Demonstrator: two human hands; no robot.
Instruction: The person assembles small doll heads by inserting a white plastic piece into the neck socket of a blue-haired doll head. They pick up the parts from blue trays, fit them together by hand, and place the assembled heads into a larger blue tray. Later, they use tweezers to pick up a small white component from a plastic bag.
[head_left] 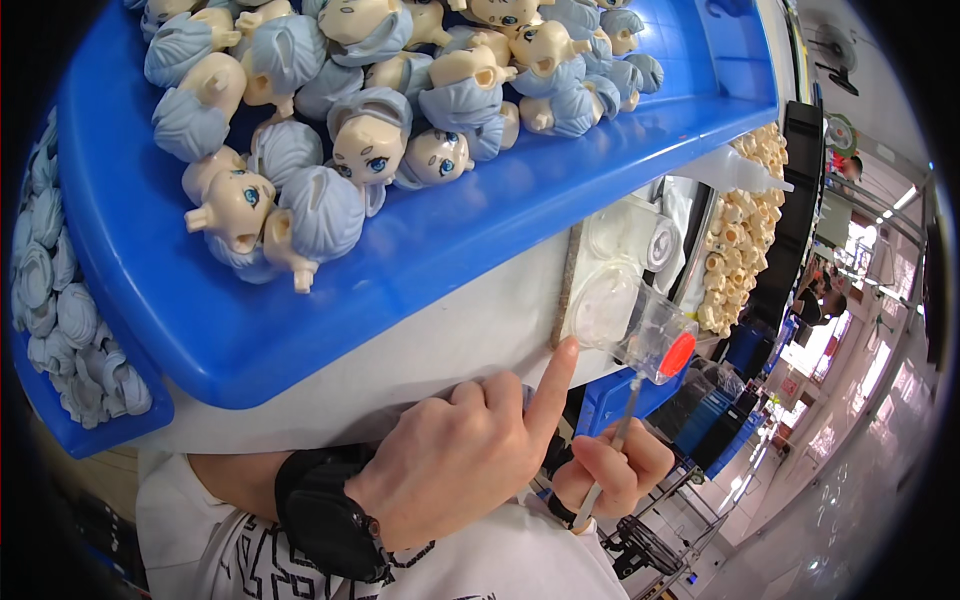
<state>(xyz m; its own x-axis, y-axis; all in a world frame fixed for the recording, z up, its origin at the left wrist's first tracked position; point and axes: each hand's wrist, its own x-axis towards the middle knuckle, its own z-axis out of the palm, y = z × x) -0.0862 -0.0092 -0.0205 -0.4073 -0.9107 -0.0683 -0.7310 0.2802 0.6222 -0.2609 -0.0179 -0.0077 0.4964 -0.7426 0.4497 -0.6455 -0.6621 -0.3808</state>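
My left hand (455, 455), with a black watch (330, 510) on its wrist, is over the table's near edge. Its index finger stretches forward toward a clear round dish, and the other fingers curl under. A bit of something blue-grey shows behind the knuckles; what the hand holds is hidden. To its right, my right hand (618, 468) is closed around a thin brush-like stick (629, 415), tilted up. The tip of this stick is by a clear plastic container (650, 330) with an orange-red round end. The clear dish (603, 303) lies just beyond my left fingertip.
A big blue tray (420, 300) of doll heads with pale blue hair (325, 210) fills the far side. At left, a smaller blue tray (150, 415) holds hair pieces (75, 310). Beige parts (740, 240) and a squeeze bottle (735, 170) are at right.
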